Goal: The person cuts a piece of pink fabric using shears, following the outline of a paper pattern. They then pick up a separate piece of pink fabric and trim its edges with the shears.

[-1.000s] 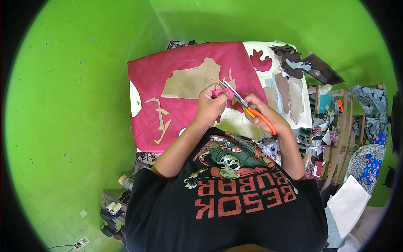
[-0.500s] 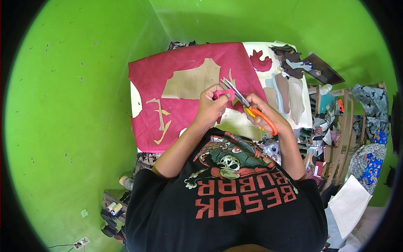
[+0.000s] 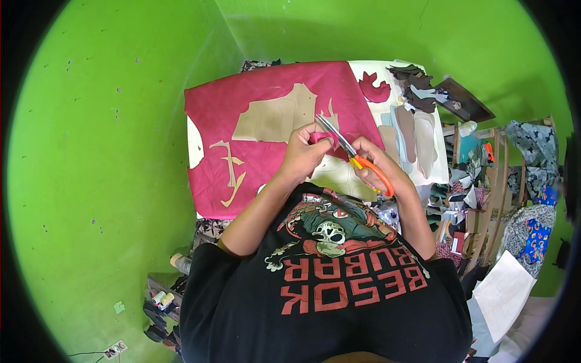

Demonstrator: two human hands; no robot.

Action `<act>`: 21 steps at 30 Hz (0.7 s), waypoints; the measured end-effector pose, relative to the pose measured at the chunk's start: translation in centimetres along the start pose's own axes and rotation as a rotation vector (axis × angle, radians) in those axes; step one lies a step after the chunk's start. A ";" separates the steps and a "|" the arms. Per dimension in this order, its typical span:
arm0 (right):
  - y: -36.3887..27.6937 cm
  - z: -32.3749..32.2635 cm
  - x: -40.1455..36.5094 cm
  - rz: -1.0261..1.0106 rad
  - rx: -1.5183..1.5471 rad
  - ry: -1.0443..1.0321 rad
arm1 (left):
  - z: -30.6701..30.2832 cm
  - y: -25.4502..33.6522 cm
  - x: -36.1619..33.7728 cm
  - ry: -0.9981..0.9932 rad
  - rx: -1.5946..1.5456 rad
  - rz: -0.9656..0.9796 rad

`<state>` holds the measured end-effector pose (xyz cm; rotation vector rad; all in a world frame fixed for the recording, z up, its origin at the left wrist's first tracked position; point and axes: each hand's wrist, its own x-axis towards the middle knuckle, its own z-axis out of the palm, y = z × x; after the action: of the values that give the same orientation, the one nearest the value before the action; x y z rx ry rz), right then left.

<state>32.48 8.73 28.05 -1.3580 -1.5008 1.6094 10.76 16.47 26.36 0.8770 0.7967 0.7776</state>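
Note:
In front of my chest, my left hand [image 3: 307,152] pinches a small dark pink piece of fabric [image 3: 321,138] between thumb and fingers. My right hand [image 3: 378,164] grips scissors [image 3: 370,166] with orange and yellow handles. Their metal blades point up and left, crossing beside the pink piece close to my left fingertips. Under both hands lies a large dark pink sheet of material [image 3: 212,115]. A tan cut panel [image 3: 275,115] rests on it beyond my left hand, and narrow tan scraps [image 3: 232,172] lie to the left.
Right of the sheet are long grey and brown cut pieces [image 3: 407,136], a dark stack of pieces [image 3: 417,85] and a curved dark pink cutout [image 3: 375,89]. A wooden rack [image 3: 497,175] crowded with fabric stands at the right. Green walls [image 3: 109,151] close in the left and back.
The pink piece has turned slightly in my left fingers. My right hand and the scissors have shifted a little to the left.

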 end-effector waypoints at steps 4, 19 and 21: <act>1.2 0.5 0.3 -0.053 0.049 -0.021 | -0.4 0.1 0.1 -0.030 0.009 -0.020; 3.9 4.7 -0.7 -0.013 0.300 0.209 | -4.8 -3.7 -2.4 -0.001 0.015 -0.155; 4.1 5.7 -1.4 0.009 0.208 0.168 | -4.8 -4.6 -2.7 0.041 -0.010 -0.174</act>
<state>28.74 4.35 23.81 -1.3475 -1.1956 1.5661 6.56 14.01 21.11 0.7735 0.8924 0.6470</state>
